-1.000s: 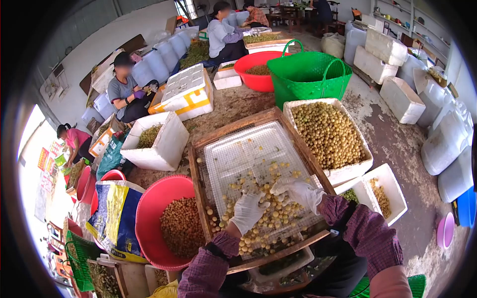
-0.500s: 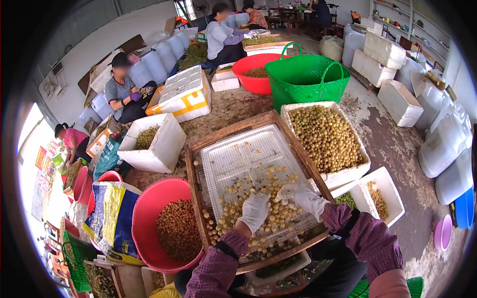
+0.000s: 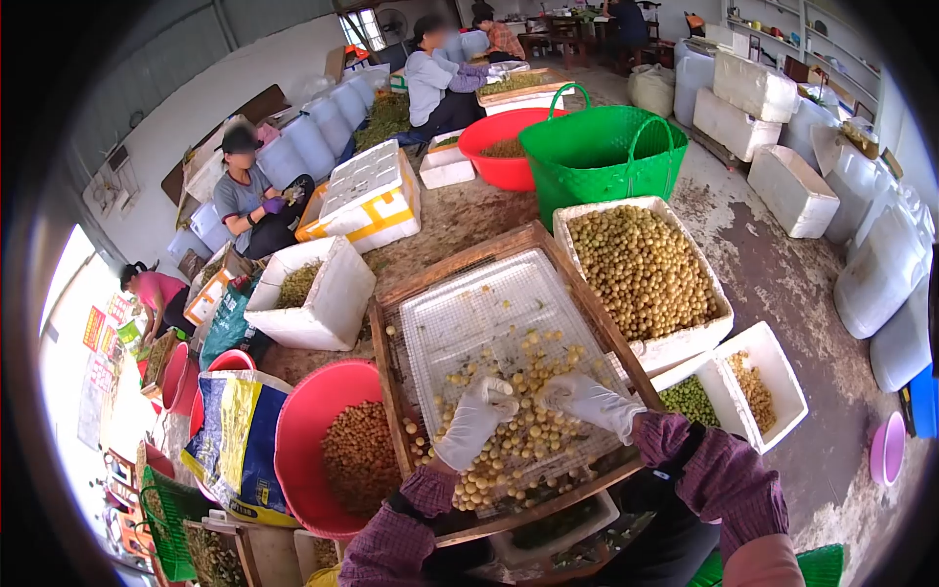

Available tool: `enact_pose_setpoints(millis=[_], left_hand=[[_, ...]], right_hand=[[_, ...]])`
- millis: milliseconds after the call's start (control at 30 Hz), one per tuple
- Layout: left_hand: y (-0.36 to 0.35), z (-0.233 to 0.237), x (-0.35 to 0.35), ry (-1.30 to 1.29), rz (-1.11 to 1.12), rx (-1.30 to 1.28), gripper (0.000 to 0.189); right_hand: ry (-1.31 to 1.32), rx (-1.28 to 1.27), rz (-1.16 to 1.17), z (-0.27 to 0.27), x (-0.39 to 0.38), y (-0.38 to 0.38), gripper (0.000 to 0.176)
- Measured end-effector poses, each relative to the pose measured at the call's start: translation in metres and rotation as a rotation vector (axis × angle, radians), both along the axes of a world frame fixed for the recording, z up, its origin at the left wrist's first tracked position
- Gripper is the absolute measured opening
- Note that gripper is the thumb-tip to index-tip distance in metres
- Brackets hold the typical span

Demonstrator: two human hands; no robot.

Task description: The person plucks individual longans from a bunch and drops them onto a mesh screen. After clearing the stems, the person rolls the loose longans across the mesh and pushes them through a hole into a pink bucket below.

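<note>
A wooden-framed mesh tray [image 3: 518, 236] lies tilted before me, holding many small round yellowish fruits [image 3: 533, 426] with bits of stem and leaf. My left hand [image 3: 474, 421], in a thin white glove, is over the fruits with its fingers curled together; whatever is in them is hidden. To its right, my right hand [image 3: 595, 403], also gloved, has its fingertips drawn together low over the same fruits. I cannot make out what they grip. The fruits lie mostly in the near half of the mesh.
A red basin [image 3: 293, 430] of brownish fruits stands left of the tray. On the right are a foam box [image 3: 729, 313] heaped with fruits and a smaller foam box [image 3: 797, 406]. Behind is a green basket [image 3: 597, 161]. Other people sit at work further off, one in grey [image 3: 245, 191].
My left hand has shifted slightly left and turned, its fingers now curled inward. The right hand has moved slightly down. Fruits on the mesh have shifted a little toward me.
</note>
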State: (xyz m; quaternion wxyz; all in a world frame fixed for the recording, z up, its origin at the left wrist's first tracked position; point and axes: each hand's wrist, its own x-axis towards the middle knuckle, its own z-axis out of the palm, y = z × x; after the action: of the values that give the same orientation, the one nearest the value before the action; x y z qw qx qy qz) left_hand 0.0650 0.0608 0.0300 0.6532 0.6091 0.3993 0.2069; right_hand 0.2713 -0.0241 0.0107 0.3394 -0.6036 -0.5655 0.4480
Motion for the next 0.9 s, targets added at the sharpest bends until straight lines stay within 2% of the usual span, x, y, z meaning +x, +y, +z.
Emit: enact_pose_setpoints(millis=[67,100,200,333,400,433,500,533,600,633,667,700,733,800,833,900], left_hand=[[-0.004,0.008,-0.006,-0.064,0.000,-0.087,0.026],[-0.006,0.015,-0.008,-0.088,-0.008,-0.106,0.027],[-0.016,0.034,-0.013,-0.057,-0.069,-0.083,0.028],[-0.026,0.042,-0.028,-0.067,-0.085,-0.049,0.023],[-0.043,0.059,-0.038,0.097,-0.283,-0.107,0.024],[-0.051,0.062,-0.043,0.179,-0.384,-0.135,0.024],[-0.080,0.038,-0.053,0.247,-0.691,-0.052,0.025],[-0.091,0.026,-0.057,0.243,-0.744,0.093,0.025],[-0.103,0.010,-0.064,0.235,-0.837,0.386,0.025],[-0.101,0.028,-0.062,0.272,-0.757,0.331,0.025],[-0.091,0.029,-0.062,0.329,-0.632,0.377,0.025],[-0.080,0.025,-0.062,0.385,-0.506,0.419,0.025],[-0.067,0.019,-0.063,0.441,-0.380,0.459,0.026],[-0.036,0.006,-0.061,0.587,-0.215,0.794,0.024],[-0.023,-0.009,-0.059,0.531,-0.177,0.930,0.021],[-0.003,-0.034,-0.050,0.405,-0.100,1.200,0.017]], right_hand=[[-0.174,0.165,0.132,-0.022,-0.007,0.009,0.027],[0.023,-0.037,0.126,0.003,-0.017,0.005,0.030],[0.251,-0.138,0.216,0.017,-0.028,0.004,0.036],[0.231,-0.218,0.185,0.046,-0.035,0.004,0.037],[0.261,-0.244,0.127,0.053,-0.030,0.007,0.040],[0.170,-0.187,0.104,0.059,-0.028,0.007,0.034],[-0.192,0.065,0.096,0.034,-0.025,0.014,0.029],[-0.372,0.194,0.092,0.022,-0.026,0.018,0.026],[-0.600,0.253,0.176,0.014,-0.036,0.023,0.020],[-0.710,0.255,0.235,0.009,-0.042,0.028,0.020],[-0.819,0.256,0.292,0.001,-0.046,0.033,0.021],[-0.846,0.397,0.312,-0.010,-0.050,0.036,0.018],[-0.911,0.419,0.355,-0.015,-0.054,0.039,0.015],[-1.039,0.463,0.439,-0.021,-0.063,0.044,0.010],[-1.120,0.715,0.316,-0.034,-0.065,0.040,0.009],[-1.122,0.719,0.372,-0.023,-0.065,0.035,0.009]])
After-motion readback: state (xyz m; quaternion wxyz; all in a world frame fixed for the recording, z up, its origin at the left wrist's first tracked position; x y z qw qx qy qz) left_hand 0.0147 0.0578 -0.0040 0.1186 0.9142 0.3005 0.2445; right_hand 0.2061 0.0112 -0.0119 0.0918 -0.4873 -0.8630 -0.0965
